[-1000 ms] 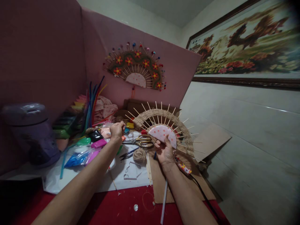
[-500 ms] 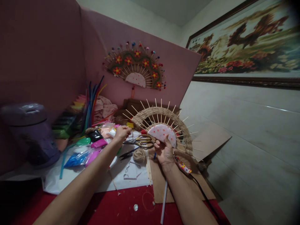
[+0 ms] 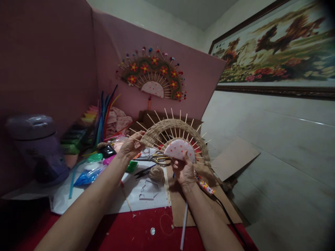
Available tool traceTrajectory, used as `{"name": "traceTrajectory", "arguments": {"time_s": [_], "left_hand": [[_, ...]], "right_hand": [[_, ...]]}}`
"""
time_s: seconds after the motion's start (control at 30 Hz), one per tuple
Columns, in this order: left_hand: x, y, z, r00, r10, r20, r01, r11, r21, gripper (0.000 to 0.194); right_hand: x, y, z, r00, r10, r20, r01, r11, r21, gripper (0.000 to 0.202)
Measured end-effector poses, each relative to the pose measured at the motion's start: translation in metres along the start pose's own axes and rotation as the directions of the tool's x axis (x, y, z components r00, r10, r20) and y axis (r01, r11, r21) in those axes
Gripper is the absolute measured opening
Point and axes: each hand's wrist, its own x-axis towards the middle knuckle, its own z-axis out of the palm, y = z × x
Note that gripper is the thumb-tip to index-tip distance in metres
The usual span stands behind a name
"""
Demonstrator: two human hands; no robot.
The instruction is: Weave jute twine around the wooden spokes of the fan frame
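Observation:
My right hand [image 3: 184,171] holds up a half-round fan of woven twine [image 3: 171,124] by its white, orange-dotted centre piece [image 3: 179,149], thumb in front and fingers behind. Thin wooden sticks radiate from the centre through the twine band and jut past its outer edge. At the band's left end, my left hand [image 3: 131,145] has its fingers closed around the edge and the lowest sticks; its fingertips are partly hidden. Below the fan lie gold-handled scissors [image 3: 160,158] and a ball of twine [image 3: 156,172].
A finished fan with orange flowers [image 3: 154,71] hangs on the pink board [image 3: 199,69]. Bags of coloured clay [image 3: 89,176], pipe cleaners [image 3: 102,115] and a purple flask [image 3: 39,150] stand left. A patterned glue gun [image 3: 205,184] with a black cord lies on cardboard [image 3: 180,212] at right.
My left hand has moved from beside the fan to its left end and now grips there. The fan has shifted slightly left and turned a little in my right hand.

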Motion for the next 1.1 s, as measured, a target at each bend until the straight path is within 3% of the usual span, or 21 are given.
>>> {"name": "traceTrajectory", "arguments": {"time_s": [0.17,0.6,1.1], "left_hand": [[-0.007,0.006,0.005,0.996,-0.092,0.003,0.092,0.988,-0.126,0.015],[-0.003,0.0,-0.009,0.99,-0.097,0.099,0.101,0.994,-0.045,0.011],[-0.011,0.002,-0.003,0.983,-0.112,0.144,0.116,0.993,-0.018,0.018]], "right_hand": [[0.0,0.001,-0.001,1.0,0.007,-0.013,-0.007,1.0,-0.009,0.033],[-0.001,0.002,-0.001,1.0,0.023,0.01,-0.023,1.0,-0.01,0.029],[-0.001,0.001,0.001,1.0,0.012,0.004,-0.012,0.999,-0.04,0.032]]}}
